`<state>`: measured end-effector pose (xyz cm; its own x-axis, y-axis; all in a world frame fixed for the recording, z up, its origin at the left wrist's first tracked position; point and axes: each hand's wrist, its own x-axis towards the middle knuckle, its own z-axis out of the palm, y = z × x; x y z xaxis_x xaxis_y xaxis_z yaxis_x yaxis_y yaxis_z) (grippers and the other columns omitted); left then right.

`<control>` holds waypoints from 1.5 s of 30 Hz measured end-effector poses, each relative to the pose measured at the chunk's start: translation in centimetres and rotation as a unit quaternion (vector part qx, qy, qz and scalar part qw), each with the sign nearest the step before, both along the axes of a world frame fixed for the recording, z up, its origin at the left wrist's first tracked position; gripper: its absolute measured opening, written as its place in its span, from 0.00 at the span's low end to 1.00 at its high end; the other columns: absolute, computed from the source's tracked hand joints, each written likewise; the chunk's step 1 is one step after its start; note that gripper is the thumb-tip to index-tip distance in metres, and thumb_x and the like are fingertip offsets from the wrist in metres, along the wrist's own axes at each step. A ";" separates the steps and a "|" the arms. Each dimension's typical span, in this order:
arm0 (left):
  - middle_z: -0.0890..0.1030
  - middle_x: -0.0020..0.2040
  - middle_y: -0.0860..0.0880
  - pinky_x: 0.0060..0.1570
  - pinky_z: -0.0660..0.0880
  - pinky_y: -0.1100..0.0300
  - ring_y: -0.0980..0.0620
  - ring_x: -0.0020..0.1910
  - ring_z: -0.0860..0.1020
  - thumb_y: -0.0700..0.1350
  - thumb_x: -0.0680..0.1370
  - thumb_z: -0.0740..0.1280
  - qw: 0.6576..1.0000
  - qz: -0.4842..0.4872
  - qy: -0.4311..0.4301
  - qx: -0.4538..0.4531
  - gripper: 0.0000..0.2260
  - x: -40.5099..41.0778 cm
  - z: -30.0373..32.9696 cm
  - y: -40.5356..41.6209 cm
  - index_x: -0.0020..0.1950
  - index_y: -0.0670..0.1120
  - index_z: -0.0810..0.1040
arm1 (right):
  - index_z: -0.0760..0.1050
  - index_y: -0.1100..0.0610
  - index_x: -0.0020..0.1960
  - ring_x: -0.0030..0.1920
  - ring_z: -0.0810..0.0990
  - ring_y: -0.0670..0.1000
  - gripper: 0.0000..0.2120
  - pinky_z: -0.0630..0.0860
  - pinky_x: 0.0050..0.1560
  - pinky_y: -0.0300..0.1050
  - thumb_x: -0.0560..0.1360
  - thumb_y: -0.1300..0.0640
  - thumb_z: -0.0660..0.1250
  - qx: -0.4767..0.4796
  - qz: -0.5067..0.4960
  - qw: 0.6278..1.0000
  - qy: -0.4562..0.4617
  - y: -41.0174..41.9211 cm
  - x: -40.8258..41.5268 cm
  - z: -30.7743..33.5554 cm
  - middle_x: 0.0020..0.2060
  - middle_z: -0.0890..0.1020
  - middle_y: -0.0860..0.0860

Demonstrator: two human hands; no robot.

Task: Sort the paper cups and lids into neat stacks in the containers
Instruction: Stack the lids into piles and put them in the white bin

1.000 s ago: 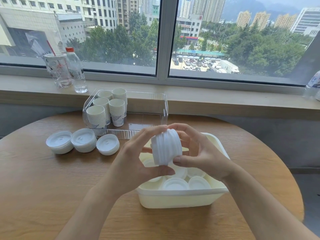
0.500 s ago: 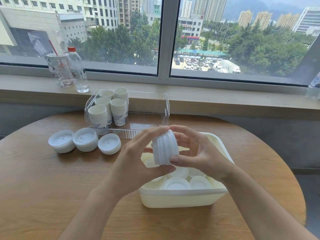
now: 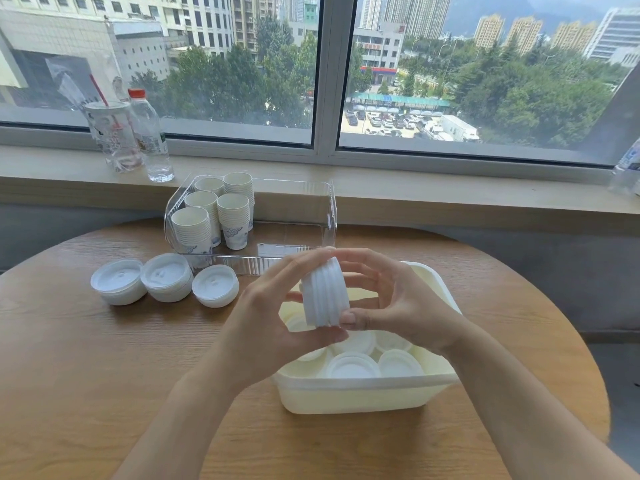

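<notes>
A stack of white lids [image 3: 325, 292], turned on its side, is held above the cream tub [image 3: 363, 396]. My left hand [image 3: 273, 320] grips it from the left, and my right hand [image 3: 398, 299] curls round it from the right. Loose white lids [image 3: 353, 365] lie inside the tub. Three short lid stacks [image 3: 166, 277] stand on the table to the left. Several stacks of paper cups [image 3: 216, 213] fill the left end of the clear container [image 3: 325, 216].
The round wooden table [image 3: 86, 375] ends close behind the clear container, under a window sill [image 3: 450, 195]. On the sill stand a water bottle [image 3: 150, 136] and a plastic drink cup with a red straw [image 3: 110, 133]. Another bottle [image 3: 628, 171] shows at the far right edge.
Both hands keep holding the lid stack over the tub, raised slightly. The fingers have shifted a little around it.
</notes>
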<state>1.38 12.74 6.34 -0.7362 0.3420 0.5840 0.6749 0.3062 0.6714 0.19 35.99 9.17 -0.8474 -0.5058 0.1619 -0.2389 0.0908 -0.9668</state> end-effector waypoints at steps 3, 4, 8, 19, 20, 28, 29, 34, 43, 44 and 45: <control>0.77 0.71 0.60 0.58 0.77 0.69 0.53 0.72 0.75 0.56 0.69 0.82 1.000 -0.002 -0.004 -0.004 0.39 -0.2 -0.3 0.1 0.78 0.56 0.72 | 0.74 0.50 0.74 0.69 0.80 0.55 0.36 0.83 0.60 0.53 0.71 0.64 0.81 0.008 -0.003 1.000 -0.002 -0.2 -0.3 -0.2 0.67 0.82 0.51; 0.77 0.70 0.61 0.58 0.77 0.69 0.54 0.72 0.75 0.56 0.69 0.82 1.000 0.000 -0.007 -0.002 0.39 -0.3 -0.4 0.1 0.78 0.55 0.72 | 0.74 0.49 0.75 0.69 0.80 0.54 0.36 0.83 0.61 0.54 0.71 0.64 0.82 0.012 -0.006 1.000 -0.002 -0.3 -0.4 -0.3 0.67 0.82 0.51; 0.77 0.69 0.60 0.56 0.76 0.70 0.54 0.69 0.76 0.57 0.70 0.83 1.000 0.011 -0.005 0.004 0.38 -0.6 -0.5 -0.1 0.77 0.55 0.73 | 0.71 0.50 0.76 0.69 0.81 0.53 0.38 0.83 0.61 0.55 0.70 0.63 0.82 0.011 -0.021 1.000 -0.012 -0.7 -0.8 -0.8 0.67 0.82 0.51; 0.78 0.68 0.59 0.55 0.70 0.76 0.64 0.66 0.74 0.56 0.69 0.80 0.994 0.110 0.015 -0.022 0.35 -1.5 -1.9 -2.5 0.74 0.51 0.75 | 0.79 0.46 0.68 0.62 0.80 0.39 0.20 0.81 0.62 0.44 0.77 0.50 0.76 0.291 -0.035 0.956 0.035 0.2 -3.2 -2.3 0.62 0.82 0.39; 0.78 0.68 0.58 0.56 0.70 0.77 0.65 0.67 0.74 0.56 0.69 0.80 0.993 0.113 0.015 -0.019 0.35 -1.4 -2.0 -2.7 0.74 0.51 0.75 | 0.79 0.46 0.68 0.62 0.79 0.39 0.19 0.80 0.63 0.44 0.79 0.51 0.75 0.352 -0.015 0.934 0.053 0.0 -3.4 -2.6 0.62 0.81 0.38; 0.77 0.71 0.58 0.58 0.69 0.77 0.65 0.70 0.71 0.57 0.69 0.80 0.994 0.112 0.003 -0.004 0.36 -1.1 -2.6 -3.4 0.75 0.52 0.75 | 0.80 0.44 0.70 0.78 0.64 0.48 0.17 0.58 0.75 0.39 0.84 0.57 0.66 0.544 0.169 0.814 0.114 -2.5 -3.9 -4.2 0.78 0.70 0.43; 0.77 0.72 0.59 0.58 0.68 0.77 0.65 0.70 0.71 0.57 0.69 0.79 0.994 0.111 0.002 -0.004 0.36 -1.0 -2.6 -3.5 0.75 0.52 0.74 | 0.79 0.46 0.71 0.79 0.62 0.48 0.17 0.57 0.77 0.40 0.84 0.58 0.65 0.552 0.183 0.805 0.118 -2.7 -3.9 -4.5 0.79 0.69 0.43; 0.77 0.71 0.59 0.59 0.69 0.76 0.64 0.70 0.72 0.57 0.69 0.79 0.994 0.107 -0.006 -0.004 0.36 -0.8 -2.5 -3.7 0.75 0.53 0.74 | 0.79 0.52 0.72 0.77 0.66 0.48 0.18 0.58 0.77 0.42 0.84 0.61 0.63 0.559 0.170 0.802 0.126 -2.6 -3.8 -5.1 0.75 0.75 0.43; 0.76 0.70 0.64 0.59 0.69 0.76 0.64 0.70 0.72 0.58 0.69 0.82 0.995 0.100 -0.001 -0.006 0.37 -0.7 -2.2 -3.2 0.76 0.56 0.73 | 0.84 0.52 0.49 0.44 0.83 0.44 0.07 0.79 0.53 0.39 0.75 0.63 0.75 0.327 -0.072 0.930 0.150 -0.7 -2.9 -2.7 0.42 0.86 0.44; 0.76 0.70 0.64 0.59 0.70 0.76 0.63 0.70 0.72 0.58 0.69 0.83 0.995 0.098 0.002 -0.005 0.37 -0.7 -2.2 -3.1 0.76 0.57 0.73 | 0.84 0.51 0.49 0.44 0.84 0.46 0.08 0.80 0.53 0.40 0.75 0.64 0.76 0.284 -0.091 0.946 0.127 -0.4 -2.7 -2.5 0.42 0.87 0.45; 0.76 0.69 0.64 0.58 0.70 0.76 0.63 0.69 0.73 0.57 0.69 0.82 0.995 0.096 0.006 -0.004 0.37 -0.7 -2.1 -2.9 0.76 0.57 0.73 | 0.83 0.51 0.50 0.44 0.85 0.48 0.10 0.81 0.52 0.39 0.74 0.64 0.76 0.244 -0.108 0.958 0.103 -0.1 -2.4 -2.4 0.42 0.87 0.47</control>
